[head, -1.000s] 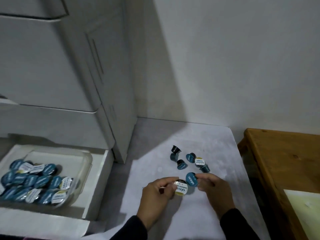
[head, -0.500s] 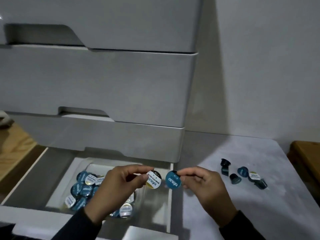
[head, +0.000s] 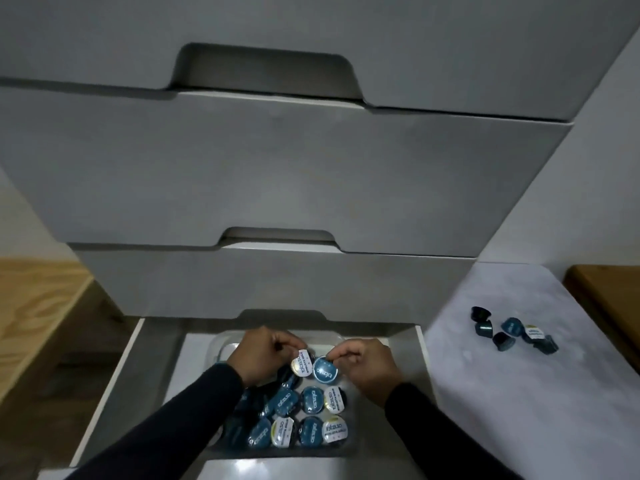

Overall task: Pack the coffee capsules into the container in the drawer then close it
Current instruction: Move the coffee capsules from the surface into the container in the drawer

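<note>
My view has swung from the bench [head: 519, 393] to the white drawer unit [head: 277, 174], whose bottom drawer [head: 145, 368] stands pulled out below me; half a second ago both hands were level with the drawer's right edge, now they are over the clear container [head: 221, 348] inside it, which already holds rows of capsules lying lid-up; my left hand [head: 258, 355] has its grip clamped on a white-lidded capsule [head: 300, 363], my right hand [head: 367, 363] has its grip pinched on a blue-lidded capsule [head: 325, 368], the two just beside each other above the far row; I judge both are about to be set down there; a small cluster of loose capsules [head: 512, 332] lies on the bench, well apart from the drawer, so more trips remain before closing.
</note>
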